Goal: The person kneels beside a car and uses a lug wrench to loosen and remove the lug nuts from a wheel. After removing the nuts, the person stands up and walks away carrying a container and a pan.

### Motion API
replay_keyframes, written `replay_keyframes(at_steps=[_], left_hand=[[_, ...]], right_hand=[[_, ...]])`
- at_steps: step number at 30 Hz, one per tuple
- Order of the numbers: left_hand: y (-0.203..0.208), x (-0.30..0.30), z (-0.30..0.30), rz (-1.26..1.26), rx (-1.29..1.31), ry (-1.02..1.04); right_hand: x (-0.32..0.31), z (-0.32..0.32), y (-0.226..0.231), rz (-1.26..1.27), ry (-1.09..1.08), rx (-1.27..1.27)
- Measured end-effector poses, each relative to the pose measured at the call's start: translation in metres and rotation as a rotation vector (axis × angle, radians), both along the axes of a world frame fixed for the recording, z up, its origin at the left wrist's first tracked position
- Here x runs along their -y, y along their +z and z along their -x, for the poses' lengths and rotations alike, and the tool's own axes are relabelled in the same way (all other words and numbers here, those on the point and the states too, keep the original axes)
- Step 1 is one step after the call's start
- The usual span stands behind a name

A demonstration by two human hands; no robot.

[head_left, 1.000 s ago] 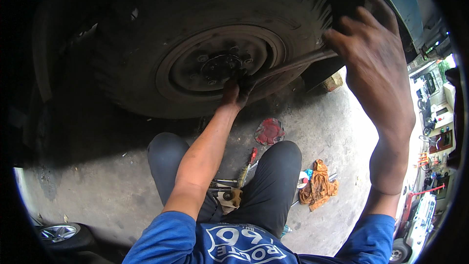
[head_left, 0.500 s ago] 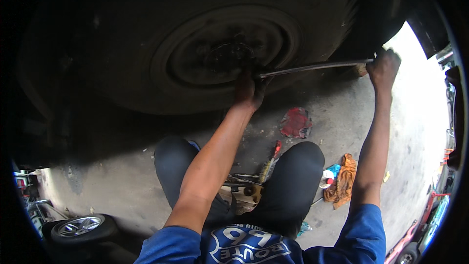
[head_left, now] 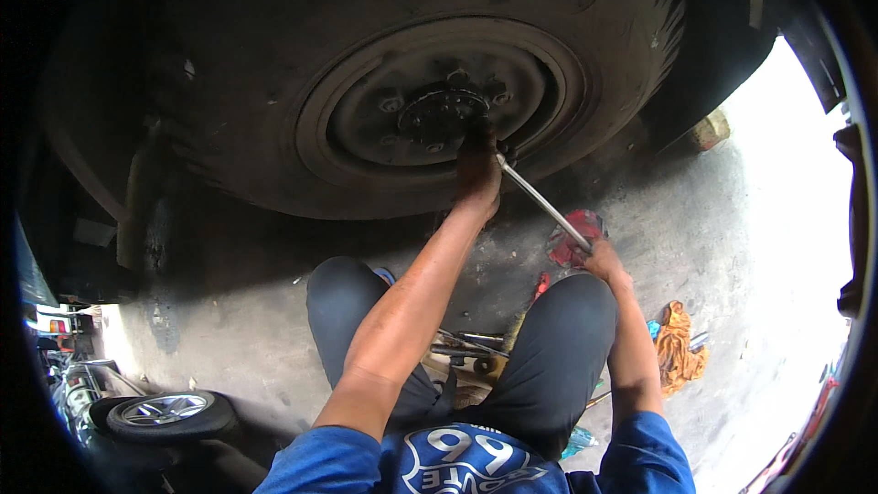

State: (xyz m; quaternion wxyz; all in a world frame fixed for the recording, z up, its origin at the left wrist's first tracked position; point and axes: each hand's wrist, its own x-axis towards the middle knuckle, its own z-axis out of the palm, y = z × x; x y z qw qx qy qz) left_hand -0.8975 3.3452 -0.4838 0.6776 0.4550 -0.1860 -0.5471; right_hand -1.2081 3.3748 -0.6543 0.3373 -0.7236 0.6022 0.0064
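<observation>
A stained grey concrete floor (head_left: pixel 713 220) carries everything here. A big dark tyre on a steel wheel (head_left: pixel 384 101) stands on it across the top of the frame. Right of centre lies a red rag (head_left: pixel 578 236), and further right an orange cloth (head_left: pixel 679 348). Some metal tools (head_left: pixel 466 346) lie at lower centre. A loose wheel with a silver rim (head_left: pixel 165 413) lies flat at lower left.

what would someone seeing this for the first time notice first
A big dark wheel fills the upper half of the view, its hub bolts at centre. The left hand presses the socket end of a long metal wrench onto the hub, while the right hand grips its handle lower right. An orange rag lies on the concrete at right.
</observation>
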Motion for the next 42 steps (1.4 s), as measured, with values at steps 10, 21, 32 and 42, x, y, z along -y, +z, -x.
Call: replay_keyframes(at_steps=[10,21,32,42], left_hand=[[0.001,0.002,-0.008,-0.008,-0.385,-0.045],[-0.003,0.009,-0.010,0.193,-0.801,-0.036],[-0.003,0.011,-0.001,0.206,-0.767,0.048],[0.004,0.004,0.000,0.136,-0.481,0.009]], right_hand=[[-0.001,0.016,0.358,0.670,-0.050,-0.437],[-0.041,-0.189,0.516,1.551,0.667,-0.705],[0.028,-0.154,0.511,1.196,0.300,-0.934],[0.179,0.080,0.290,1.404,0.041,-0.584]])
